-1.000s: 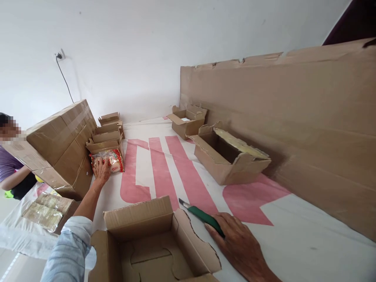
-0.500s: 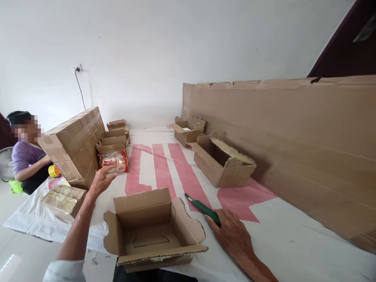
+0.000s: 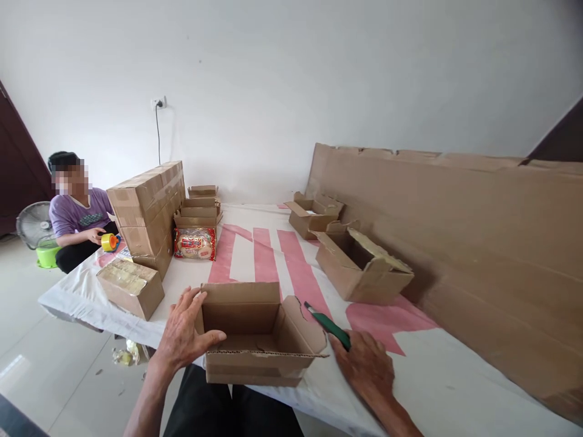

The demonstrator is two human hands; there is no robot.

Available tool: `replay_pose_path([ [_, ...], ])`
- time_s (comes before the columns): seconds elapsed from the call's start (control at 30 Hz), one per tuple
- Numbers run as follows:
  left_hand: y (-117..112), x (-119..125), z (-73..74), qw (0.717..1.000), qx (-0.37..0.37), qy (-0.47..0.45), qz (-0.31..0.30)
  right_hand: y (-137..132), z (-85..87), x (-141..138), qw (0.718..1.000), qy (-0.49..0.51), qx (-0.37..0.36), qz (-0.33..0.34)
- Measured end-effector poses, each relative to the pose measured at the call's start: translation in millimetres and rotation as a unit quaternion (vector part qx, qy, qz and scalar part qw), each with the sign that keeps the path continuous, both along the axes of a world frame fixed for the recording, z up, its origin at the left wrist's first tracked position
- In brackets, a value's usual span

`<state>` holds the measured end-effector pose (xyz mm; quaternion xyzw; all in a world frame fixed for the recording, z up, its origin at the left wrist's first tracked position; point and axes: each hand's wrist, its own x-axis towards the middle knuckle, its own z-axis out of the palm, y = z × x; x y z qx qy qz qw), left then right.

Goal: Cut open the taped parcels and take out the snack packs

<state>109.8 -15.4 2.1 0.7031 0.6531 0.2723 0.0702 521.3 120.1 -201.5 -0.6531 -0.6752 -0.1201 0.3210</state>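
An open cardboard box point(image 3: 255, 331) stands in front of me on the white and pink sheet point(image 3: 255, 261). My left hand point(image 3: 184, 331) grips the box's left wall, thumb over the rim, fingers outside. To the right of the box, my right hand point(image 3: 364, 367) rests on the sheet, closed on a green box cutter point(image 3: 330, 325) whose blade points away from me. A red and white food packet point(image 3: 195, 243) lies farther back, beside a stack of sealed cartons point(image 3: 148, 209).
Another person sits at the far left holding a yellow tape roll point(image 3: 109, 241). A low open box of packets point(image 3: 132, 285) lies at the sheet's left edge. Two more open boxes point(image 3: 362, 270) stand by a long cardboard sheet point(image 3: 455, 243) along the right. Small boxes point(image 3: 198, 209) are stacked behind the packet.
My left hand let go of the food packet, drew back and took hold of the near box's left wall. My view rose and turned left. The right hand stayed on the cutter.
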Motion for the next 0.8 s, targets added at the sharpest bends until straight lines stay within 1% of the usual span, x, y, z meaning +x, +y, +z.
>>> replay_pose_path([
  [0.13,-2.7,-0.4,-20.7,0.999,-0.022,-0.028,0.025,-2.1,-0.1,0.5,0.999,0.008,-0.029,-0.012],
  [0.27,-5.0,-3.9,-43.0,0.996,0.002,-0.080,0.027,-3.0,-0.5,-0.1,1.000,0.008,-0.022,-0.012],
  [0.33,-5.4,-5.2,-49.0,0.994,0.013,-0.108,0.021,-3.3,-1.2,-0.2,1.000,0.001,-0.021,-0.016],
  [0.37,-5.8,-5.3,-49.7,0.993,0.014,-0.116,0.021,-3.5,-1.6,-0.3,1.000,-0.001,-0.018,-0.018],
  [0.43,-8.0,-3.5,-46.0,0.992,0.008,-0.119,0.032,-4.2,-1.7,-0.8,1.000,-0.004,-0.010,-0.021],
  [0.5,-13.0,1.0,-36.1,0.993,-0.001,-0.099,0.058,-5.1,0.0,-2.2,0.999,-0.004,-0.018,-0.027],
  [0.6,-24.6,11.8,-15.3,0.995,0.010,-0.045,0.088,-6.8,5.9,-5.8,0.994,-0.003,-0.093,-0.050],
  [0.7,-35.2,23.4,2.6,0.997,0.025,-0.008,0.076,-8.3,11.5,-9.2,0.985,-0.007,-0.160,-0.070],
  [0.8,-40.2,31.5,10.3,0.998,0.000,-0.002,0.060,-8.2,11.0,-9.6,0.983,-0.021,-0.169,-0.072],
])
